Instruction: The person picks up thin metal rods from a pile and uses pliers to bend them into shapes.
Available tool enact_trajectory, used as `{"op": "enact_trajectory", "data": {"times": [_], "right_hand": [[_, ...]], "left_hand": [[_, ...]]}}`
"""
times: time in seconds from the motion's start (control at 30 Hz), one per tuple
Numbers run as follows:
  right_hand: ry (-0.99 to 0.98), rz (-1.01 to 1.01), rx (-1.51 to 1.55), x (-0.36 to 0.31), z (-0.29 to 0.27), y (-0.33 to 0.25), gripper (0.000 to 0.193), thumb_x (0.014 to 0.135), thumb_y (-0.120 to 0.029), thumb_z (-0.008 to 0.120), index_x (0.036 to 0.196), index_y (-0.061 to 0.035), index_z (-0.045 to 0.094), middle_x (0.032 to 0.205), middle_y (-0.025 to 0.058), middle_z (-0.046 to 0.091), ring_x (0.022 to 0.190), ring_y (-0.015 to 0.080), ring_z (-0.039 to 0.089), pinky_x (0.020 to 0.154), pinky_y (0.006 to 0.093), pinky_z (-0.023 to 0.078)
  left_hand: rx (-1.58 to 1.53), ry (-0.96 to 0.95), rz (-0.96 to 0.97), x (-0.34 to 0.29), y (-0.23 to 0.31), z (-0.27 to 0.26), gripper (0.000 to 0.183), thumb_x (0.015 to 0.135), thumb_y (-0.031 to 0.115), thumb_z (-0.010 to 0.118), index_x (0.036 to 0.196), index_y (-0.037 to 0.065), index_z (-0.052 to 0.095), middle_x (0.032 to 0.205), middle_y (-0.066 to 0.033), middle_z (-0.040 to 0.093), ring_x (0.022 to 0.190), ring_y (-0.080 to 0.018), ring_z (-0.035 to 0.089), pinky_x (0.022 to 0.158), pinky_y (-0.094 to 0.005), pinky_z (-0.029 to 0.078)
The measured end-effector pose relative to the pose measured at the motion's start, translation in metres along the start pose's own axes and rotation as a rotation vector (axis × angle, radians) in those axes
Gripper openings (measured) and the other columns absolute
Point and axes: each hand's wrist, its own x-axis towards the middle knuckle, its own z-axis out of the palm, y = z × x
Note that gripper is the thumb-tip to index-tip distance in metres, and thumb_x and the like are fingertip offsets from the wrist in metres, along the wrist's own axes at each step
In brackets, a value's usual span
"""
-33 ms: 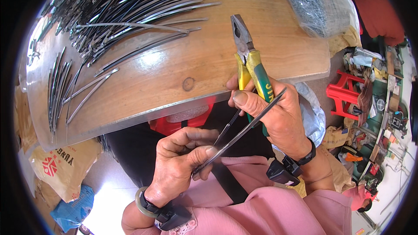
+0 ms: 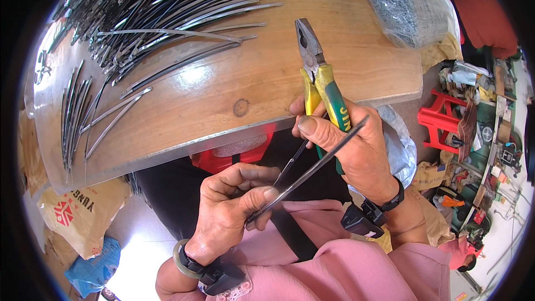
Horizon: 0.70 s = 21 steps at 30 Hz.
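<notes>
**Left hand (image 2: 231, 203) pinches a long, narrow, dark strip (image 2: 312, 170) and right hand (image 2: 359, 153) grips steel pliers with yellow-and-green handles (image 2: 319, 72), by the near edge of a brown wooden table (image 2: 351, 56)**

The left hand is just off the table's near edge, its fingers curled and its thumb pressed down on the lower end of the strip. From there the strip slants up to the right, its far end crossing in front of the right palm, still on the near side of the table; whether it touches that palm cannot be told.

The right hand, at the table's near edge toward its right corner, is closed around the pliers' handles, with the thumb bent over in front. The pliers' metal head points away from the person and shows over the tabletop. A thinner black rod with a small eyelet (image 2: 291, 161) runs between the two hands, off the table's near edge; its ends are hidden among the fingers.

On the table's far left lies a large heap of black and silvery curved strips (image 2: 161, 17), many with holed ends. A small bunch of thin dark strips (image 2: 75, 117) lies at the table's left end. A clear plastic bag full of small dark pieces (image 2: 409, 8) rests at the table's far right. Beyond the table's right end stands a red plastic stool (image 2: 440, 120).
</notes>
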Motion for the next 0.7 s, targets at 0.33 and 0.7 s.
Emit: {"op": "enact_trajectory", "data": {"times": [0.33, 0.7], "right_hand": [[0.06, -0.166, -0.043, -0.017, -0.016, 0.005, 0.015, 0.085, -0.011, 0.074, 0.088, 0.0023, 0.067, 0.1, 0.0074, 0.064, 0.082, 0.0086, 0.058, 0.072, 0.0242, 0.047], [-0.327, -0.259, -0.476, -0.065, -0.042, 0.019, 0.029, 0.075, -0.014, 0.078, 0.1, -0.0005, 0.07, 0.118, 0.0173, 0.06, 0.096, 0.031, 0.065, 0.081, 0.0366, 0.053]], "left_hand": [[0.265, 0.131, 0.197, -0.003, 0.0, 0.004, 0.01, 0.081, -0.01, 0.067, 0.09, -0.005, 0.067, 0.07, -0.0056, 0.064, 0.052, -0.005, 0.052, 0.046, -0.019, 0.039], [0.273, 0.095, 0.191, -0.002, 0.01, 0.01, 0.011, 0.078, -0.011, 0.068, 0.087, -0.005, 0.067, 0.072, -0.0066, 0.064, 0.055, -0.0068, 0.055, 0.049, -0.0202, 0.041]]}}
